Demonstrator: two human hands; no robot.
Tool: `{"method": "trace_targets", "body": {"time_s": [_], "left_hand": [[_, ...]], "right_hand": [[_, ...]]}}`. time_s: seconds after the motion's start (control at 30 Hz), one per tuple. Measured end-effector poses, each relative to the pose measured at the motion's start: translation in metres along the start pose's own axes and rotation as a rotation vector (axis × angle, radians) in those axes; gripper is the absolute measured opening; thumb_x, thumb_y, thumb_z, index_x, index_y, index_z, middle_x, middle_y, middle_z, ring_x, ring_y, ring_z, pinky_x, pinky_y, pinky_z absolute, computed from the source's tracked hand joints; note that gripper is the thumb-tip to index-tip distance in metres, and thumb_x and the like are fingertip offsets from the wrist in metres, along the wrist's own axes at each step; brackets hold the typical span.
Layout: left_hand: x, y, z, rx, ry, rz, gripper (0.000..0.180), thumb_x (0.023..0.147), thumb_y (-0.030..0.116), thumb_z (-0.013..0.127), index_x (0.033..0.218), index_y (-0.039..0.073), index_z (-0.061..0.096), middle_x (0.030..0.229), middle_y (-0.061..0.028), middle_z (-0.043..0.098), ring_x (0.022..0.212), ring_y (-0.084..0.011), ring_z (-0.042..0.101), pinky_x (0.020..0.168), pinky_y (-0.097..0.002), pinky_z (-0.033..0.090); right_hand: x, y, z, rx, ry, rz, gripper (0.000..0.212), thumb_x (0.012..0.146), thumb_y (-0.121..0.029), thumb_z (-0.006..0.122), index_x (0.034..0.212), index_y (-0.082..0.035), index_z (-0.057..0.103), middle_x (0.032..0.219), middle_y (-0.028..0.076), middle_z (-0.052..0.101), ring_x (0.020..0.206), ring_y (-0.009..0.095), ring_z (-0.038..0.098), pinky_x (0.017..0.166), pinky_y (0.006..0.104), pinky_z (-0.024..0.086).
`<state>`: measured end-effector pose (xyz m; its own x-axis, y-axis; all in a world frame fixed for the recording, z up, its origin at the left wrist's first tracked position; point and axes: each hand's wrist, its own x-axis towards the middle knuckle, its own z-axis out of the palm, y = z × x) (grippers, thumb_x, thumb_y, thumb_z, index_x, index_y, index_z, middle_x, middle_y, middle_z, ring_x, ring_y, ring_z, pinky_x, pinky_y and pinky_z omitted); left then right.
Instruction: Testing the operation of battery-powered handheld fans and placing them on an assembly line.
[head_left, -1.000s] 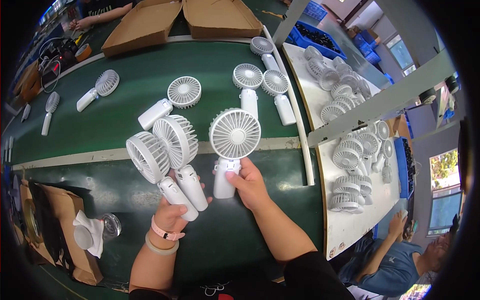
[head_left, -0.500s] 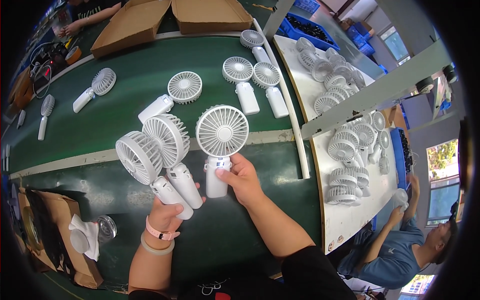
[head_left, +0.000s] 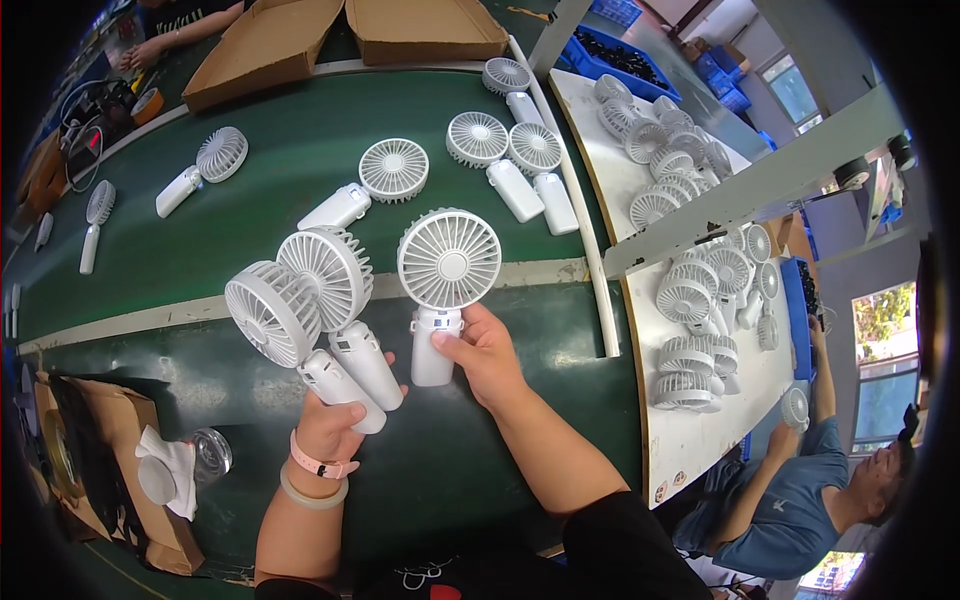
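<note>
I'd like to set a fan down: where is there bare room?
Free: the green bench between the right forearm and the white table, and between the left hand and the clear round item. Crowded: the bench's far right corner, where three fans cluster, and much of the white table.

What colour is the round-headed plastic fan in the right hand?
The round-headed plastic fan is mainly white, clearest in the head view.
</note>
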<state>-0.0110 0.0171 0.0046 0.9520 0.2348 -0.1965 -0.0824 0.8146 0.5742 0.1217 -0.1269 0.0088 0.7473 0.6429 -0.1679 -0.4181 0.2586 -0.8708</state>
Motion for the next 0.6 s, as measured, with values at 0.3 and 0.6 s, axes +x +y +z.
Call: {"method": "trace_targets", "body": {"time_s": [0.3,0.6], "left_hand": [[0.002,0.004,0.011,-0.02,-0.063,-0.003,0.088,0.058,0.006,0.075,0.133,0.007,0.029,0.135,-0.0151,0.033,0.122,-0.0323,0.039,0.09,-0.0537,0.044],[-0.001,0.007,-0.004,-0.084,-0.258,-0.099,0.084,0.048,0.024,0.071,0.122,0.003,0.038,0.118,-0.0249,0.046,0.097,-0.0386,0.057,0.066,-0.0446,0.054]], "right_hand": [[0.002,0.005,0.003,-0.056,0.021,0.042,0.036,0.083,-0.003,0.055,0.118,-0.002,0.045,0.105,0.009,0.059,0.096,0.015,0.058,0.082,0.0288,0.047],[-0.01,0.007,0.008,-0.459,-0.442,-0.338,0.063,0.079,-0.013,0.062,0.135,-0.004,0.034,0.129,0.012,0.035,0.12,0.024,0.035,0.099,0.0357,0.029]]}}
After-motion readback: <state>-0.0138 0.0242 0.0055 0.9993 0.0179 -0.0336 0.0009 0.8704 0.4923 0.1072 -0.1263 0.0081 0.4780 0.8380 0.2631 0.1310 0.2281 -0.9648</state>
